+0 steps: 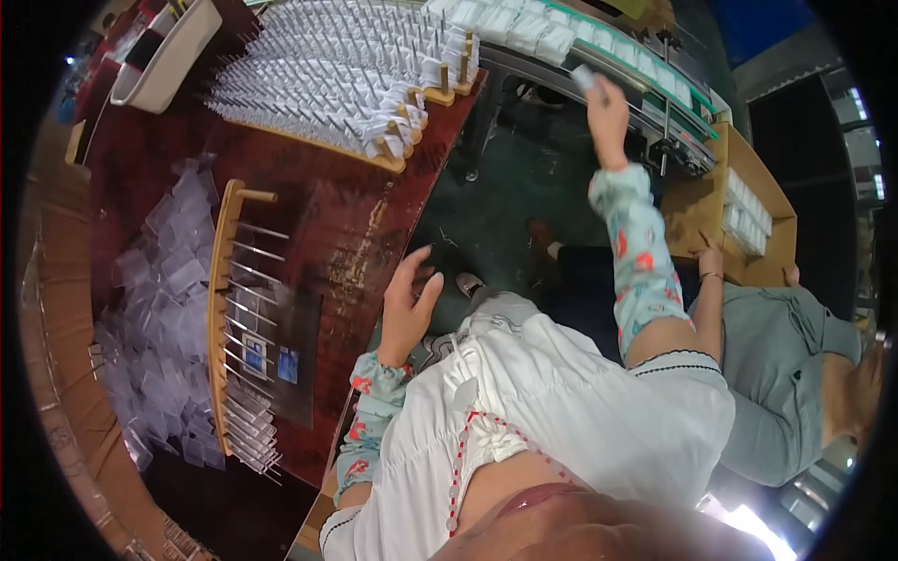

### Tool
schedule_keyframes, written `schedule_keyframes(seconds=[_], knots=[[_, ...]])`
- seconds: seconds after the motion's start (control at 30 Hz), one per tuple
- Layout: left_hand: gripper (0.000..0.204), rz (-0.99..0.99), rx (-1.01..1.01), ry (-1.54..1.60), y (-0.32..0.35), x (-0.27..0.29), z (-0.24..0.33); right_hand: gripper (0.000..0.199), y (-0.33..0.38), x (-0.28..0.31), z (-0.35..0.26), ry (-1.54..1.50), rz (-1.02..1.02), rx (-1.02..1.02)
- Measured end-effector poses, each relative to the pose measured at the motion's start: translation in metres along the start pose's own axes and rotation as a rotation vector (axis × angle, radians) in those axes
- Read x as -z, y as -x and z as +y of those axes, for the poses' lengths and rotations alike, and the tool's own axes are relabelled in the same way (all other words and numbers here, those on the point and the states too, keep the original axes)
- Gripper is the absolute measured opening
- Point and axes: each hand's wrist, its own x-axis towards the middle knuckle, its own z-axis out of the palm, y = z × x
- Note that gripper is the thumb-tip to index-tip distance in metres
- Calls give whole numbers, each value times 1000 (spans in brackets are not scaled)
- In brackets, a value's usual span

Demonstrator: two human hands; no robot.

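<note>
Dark red worktop [313, 173] fills left of frame; conveyor [702, 101], upper right. Wooden pin rack [222, 309] lies lower left. Left hand [405, 313], centre, open, fingers parted. Right hand [608, 110], upper right, pinches small whitish packet [584, 78] near conveyor.

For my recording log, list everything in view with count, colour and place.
Table: one, dark red, left.
Plastic pieces: many, clear, table's left.
Pin rack: one, wood-brown, mid-table.
Loaded racks: several, brown and white, table's far end.
Bin: one, beige, upper left.
Conveyor: one, green-edged, upper right.
Cardboard box: one, brown, right.
Packets: many, white, on conveyor and in box.
Floor: one, dark green, centre.
Co-worker: one, grey top, right, beside box.
Left hand: one, bare, by table edge.
Right hand: one, bare, holding pale piece by conveyor.
</note>
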Motion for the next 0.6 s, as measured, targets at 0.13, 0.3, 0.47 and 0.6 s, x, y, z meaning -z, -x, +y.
schedule_keyframes(seconds=[0.13, 0.3, 0.47, 0.6], knots=[[39, -17, 14, -44, -5, -12, -3, 41, -58, -55, 62, 477, 64, 43], [38, -37, 26, -99, -12, -20, 4, 43, -53, -92, 44, 277, -146, -13], [37, -30, 52, -130, -16, -24, 2, 63, -54, -62, 43, 360, -261, 26], [39, -85, 38, -216, -21, -27, -3, 92, -70, -36, 25, 382, -488, 29]])
